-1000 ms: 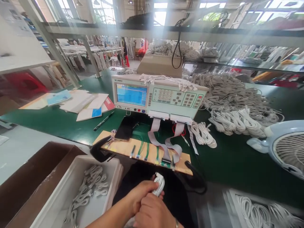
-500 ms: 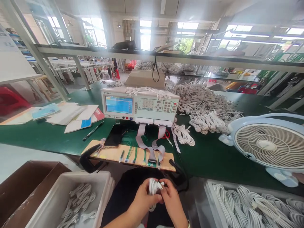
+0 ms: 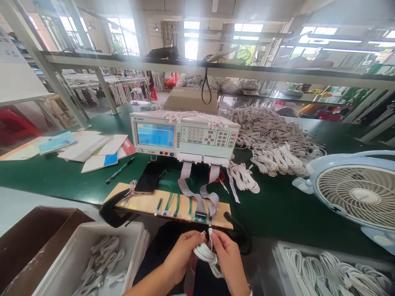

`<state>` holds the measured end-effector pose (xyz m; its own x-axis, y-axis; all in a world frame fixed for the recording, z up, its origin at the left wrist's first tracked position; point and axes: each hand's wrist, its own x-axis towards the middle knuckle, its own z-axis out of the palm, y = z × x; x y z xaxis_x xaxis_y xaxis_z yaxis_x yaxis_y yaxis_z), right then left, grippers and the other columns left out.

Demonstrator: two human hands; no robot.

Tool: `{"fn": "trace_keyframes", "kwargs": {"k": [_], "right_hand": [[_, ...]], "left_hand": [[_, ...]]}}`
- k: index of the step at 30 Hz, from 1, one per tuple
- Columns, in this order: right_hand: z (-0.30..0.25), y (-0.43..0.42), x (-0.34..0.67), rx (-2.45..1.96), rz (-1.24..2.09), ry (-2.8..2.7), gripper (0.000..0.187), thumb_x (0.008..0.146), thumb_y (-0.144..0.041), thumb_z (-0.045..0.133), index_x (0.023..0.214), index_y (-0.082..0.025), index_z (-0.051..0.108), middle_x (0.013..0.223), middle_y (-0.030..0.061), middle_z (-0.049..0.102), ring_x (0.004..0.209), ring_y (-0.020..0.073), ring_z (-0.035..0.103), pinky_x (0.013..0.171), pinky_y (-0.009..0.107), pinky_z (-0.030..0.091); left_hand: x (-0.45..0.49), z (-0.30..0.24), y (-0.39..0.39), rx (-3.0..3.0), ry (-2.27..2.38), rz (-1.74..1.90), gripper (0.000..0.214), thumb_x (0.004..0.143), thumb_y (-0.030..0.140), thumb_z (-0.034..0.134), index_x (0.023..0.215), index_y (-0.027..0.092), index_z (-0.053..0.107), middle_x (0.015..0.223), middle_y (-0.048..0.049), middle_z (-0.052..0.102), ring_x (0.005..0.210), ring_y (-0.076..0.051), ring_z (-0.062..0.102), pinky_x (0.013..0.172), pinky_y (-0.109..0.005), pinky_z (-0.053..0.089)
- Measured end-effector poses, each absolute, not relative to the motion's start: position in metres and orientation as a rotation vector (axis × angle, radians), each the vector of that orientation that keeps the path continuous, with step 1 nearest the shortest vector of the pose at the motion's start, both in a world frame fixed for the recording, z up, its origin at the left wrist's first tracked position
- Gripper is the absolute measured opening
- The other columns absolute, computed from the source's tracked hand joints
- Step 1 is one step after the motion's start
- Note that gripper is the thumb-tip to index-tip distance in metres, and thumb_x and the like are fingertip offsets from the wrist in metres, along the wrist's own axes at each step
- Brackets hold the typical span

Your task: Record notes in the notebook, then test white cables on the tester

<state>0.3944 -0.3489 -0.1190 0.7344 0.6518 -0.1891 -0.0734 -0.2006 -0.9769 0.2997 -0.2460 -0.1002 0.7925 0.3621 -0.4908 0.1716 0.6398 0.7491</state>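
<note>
Both my hands hold one coiled white cable (image 3: pixel 206 254) low in the middle, just in front of the wooden test board (image 3: pixel 168 204). My left hand (image 3: pixel 182 253) pinches the coil from the left. On the right side, my right hand (image 3: pixel 226 257) grips it, with the cable's plug ends pointing up at the fingertips. The board carries green wires and two grey ribbon cables running up to a white tester (image 3: pixel 184 136) with a blue screen. A black phone (image 3: pixel 149 182) lies on the board's left part.
A white bin (image 3: pixel 69 267) with coiled cables stands at the lower left, beside a brown box (image 3: pixel 31 236). Another tray of white cables (image 3: pixel 327 273) is at the lower right. A pale blue fan (image 3: pixel 354 195) lies right. Cable heaps (image 3: pixel 271 131), papers (image 3: pixel 89 148) and a pen (image 3: pixel 119 170) lie on the green table.
The view has risen and pulled back over the second. My hands turned the coil from upright to lying across, and its plug ends now stick up between my fingertips.
</note>
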Motion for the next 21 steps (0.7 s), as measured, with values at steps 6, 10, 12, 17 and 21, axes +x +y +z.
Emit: {"fn": "trace_keyframes", "kwargs": {"k": [6, 10, 12, 17, 21], "right_hand": [[-0.117, -0.344, 0.394, -1.521, 0.793, -0.326, 0.048, 0.070, -0.047, 0.059, 0.100, -0.010, 0.063, 0.081, 0.0080, 0.066, 0.074, 0.0200, 0.058, 0.068, 0.027, 0.046], [-0.114, -0.345, 0.392, -1.493, 0.853, -0.235, 0.048, 0.069, -0.047, 0.061, 0.100, -0.010, 0.063, 0.074, 0.0063, 0.066, 0.064, 0.0172, 0.057, 0.059, 0.026, 0.046], [-0.115, -0.345, 0.392, -1.507, 0.832, -0.258, 0.047, 0.069, -0.046, 0.061, 0.099, -0.010, 0.063, 0.074, 0.0061, 0.066, 0.066, 0.0177, 0.057, 0.061, 0.025, 0.046], [-0.119, -0.338, 0.391, -1.451, 0.794, -0.274, 0.045, 0.069, -0.044, 0.062, 0.097, -0.010, 0.063, 0.072, 0.0064, 0.065, 0.063, 0.0165, 0.055, 0.057, 0.025, 0.045], [-0.117, -0.331, 0.387, -1.296, 0.826, -0.172, 0.044, 0.068, -0.045, 0.062, 0.093, -0.009, 0.063, 0.064, 0.0043, 0.062, 0.051, 0.0119, 0.048, 0.047, 0.022, 0.039]], "left_hand": [[0.304, -0.107, -0.230, 0.901, 0.681, 0.029, 0.029, 0.065, 0.037, 0.065, 0.071, 0.011, 0.054, 0.064, -0.0012, 0.055, 0.054, -0.006, 0.048, 0.054, -0.018, 0.040], [0.305, -0.106, -0.231, 0.969, 0.656, 0.047, 0.030, 0.065, 0.038, 0.065, 0.069, 0.012, 0.050, 0.063, -0.0022, 0.056, 0.052, -0.007, 0.049, 0.050, -0.018, 0.039], [0.306, -0.106, -0.232, 0.990, 0.664, 0.072, 0.030, 0.066, 0.039, 0.064, 0.068, 0.013, 0.049, 0.063, -0.0021, 0.057, 0.051, -0.007, 0.050, 0.050, -0.019, 0.039], [0.306, -0.104, -0.232, 0.953, 0.666, 0.138, 0.031, 0.063, 0.039, 0.066, 0.068, 0.013, 0.049, 0.059, 0.0010, 0.053, 0.049, -0.006, 0.045, 0.049, -0.019, 0.037], [0.308, -0.102, -0.234, 0.849, 0.693, 0.151, 0.031, 0.060, 0.036, 0.069, 0.069, 0.013, 0.050, 0.058, 0.0031, 0.051, 0.048, -0.004, 0.042, 0.049, -0.017, 0.034]]}}
